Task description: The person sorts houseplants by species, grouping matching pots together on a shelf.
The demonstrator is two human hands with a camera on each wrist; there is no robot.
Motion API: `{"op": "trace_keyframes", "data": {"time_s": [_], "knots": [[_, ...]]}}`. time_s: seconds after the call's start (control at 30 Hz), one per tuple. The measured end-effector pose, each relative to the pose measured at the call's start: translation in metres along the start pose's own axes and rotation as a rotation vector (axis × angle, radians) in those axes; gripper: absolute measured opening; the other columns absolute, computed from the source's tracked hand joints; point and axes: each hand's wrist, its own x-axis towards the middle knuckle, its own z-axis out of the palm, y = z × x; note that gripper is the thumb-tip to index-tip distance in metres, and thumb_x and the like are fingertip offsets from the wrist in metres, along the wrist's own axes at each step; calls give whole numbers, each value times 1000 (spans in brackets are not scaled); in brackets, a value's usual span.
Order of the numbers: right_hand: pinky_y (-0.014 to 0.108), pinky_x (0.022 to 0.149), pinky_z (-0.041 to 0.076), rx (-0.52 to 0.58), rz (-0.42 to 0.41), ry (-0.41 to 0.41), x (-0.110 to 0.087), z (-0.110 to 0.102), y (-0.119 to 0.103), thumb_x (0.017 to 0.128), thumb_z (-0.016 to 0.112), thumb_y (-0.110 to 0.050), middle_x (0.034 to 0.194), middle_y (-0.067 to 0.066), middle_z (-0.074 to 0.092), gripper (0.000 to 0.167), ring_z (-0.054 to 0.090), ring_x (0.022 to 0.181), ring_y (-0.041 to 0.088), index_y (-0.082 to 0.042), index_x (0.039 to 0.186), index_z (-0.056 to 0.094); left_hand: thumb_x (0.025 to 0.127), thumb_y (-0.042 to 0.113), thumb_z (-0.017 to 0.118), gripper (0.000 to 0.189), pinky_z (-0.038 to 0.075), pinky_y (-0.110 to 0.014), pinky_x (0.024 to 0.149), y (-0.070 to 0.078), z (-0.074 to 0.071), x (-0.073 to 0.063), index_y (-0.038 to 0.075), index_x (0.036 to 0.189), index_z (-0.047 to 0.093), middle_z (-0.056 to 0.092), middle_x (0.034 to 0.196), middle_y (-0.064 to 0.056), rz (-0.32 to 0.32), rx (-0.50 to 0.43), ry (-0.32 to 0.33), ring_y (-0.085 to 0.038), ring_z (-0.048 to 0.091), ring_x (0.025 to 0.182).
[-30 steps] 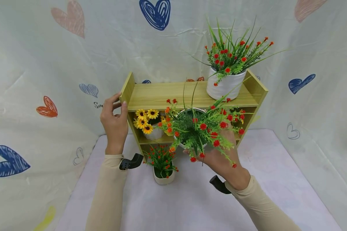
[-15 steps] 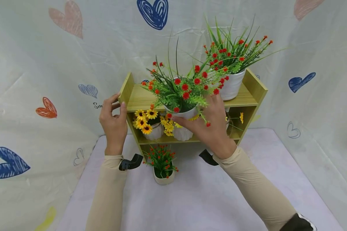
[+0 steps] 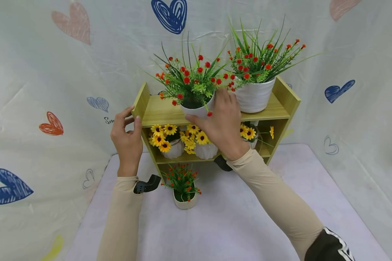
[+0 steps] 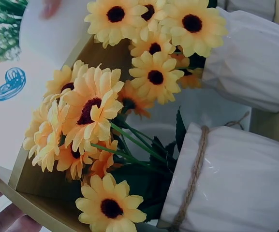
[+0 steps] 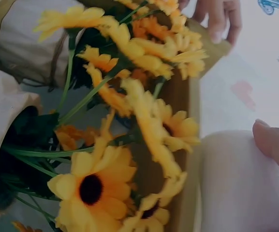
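My right hand [image 3: 227, 123] grips a white pot of red flowers and grass [image 3: 197, 110] at the left-middle of the wooden shelf's top board [image 3: 164, 113]. Its thumb [image 5: 274, 145] lies against the smooth pot wall in the right wrist view; whether the base touches the board is hard to tell. With thumb and fingers either side of the edge, my left hand [image 3: 129, 143] holds the shelf's left side panel [image 3: 141, 101]. A second white pot with red flowers [image 3: 254, 96] stands on the top board, right of my right hand.
Yellow sunflowers in white pots [image 3: 206, 150] fill the middle tier; one pot [image 4: 231, 179] has twine round it. A small pot of red flowers [image 3: 185, 203] stands on the pale table [image 3: 222, 224] in front. A heart-print curtain [image 3: 124, 54] hangs behind.
My right hand has carried the pot of red flowers from in front of the shelf up and leftward to the top board. My left hand has stayed on the side panel.
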Motion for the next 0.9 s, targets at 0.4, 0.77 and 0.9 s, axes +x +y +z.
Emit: {"op": "trace_keyframes", "data": {"time_s": [0.4,0.77,0.9], "knots": [[55,103,48,-89,97,-43,14,13,3,78,88,-60,132,20,64,103,56,124,40,2,149,47,105,9,63,33,47,-5,65,2,0,0,1,137,67,67,131,-21,14,0,2,-36,71,110],[53,104,50,-118,171,-94,21,15,5,84,82,-64,141,25,60,111,58,124,40,5,158,36,105,7,63,31,46,-5,66,1,2,0,3,136,68,68,130,-21,11,0,18,-38,71,110],[52,101,50,-89,198,-104,22,16,7,84,82,-63,139,23,61,110,58,122,40,4,158,35,105,7,63,32,46,-5,66,1,2,0,3,136,68,68,130,-20,11,3,18,-38,71,109]]}}
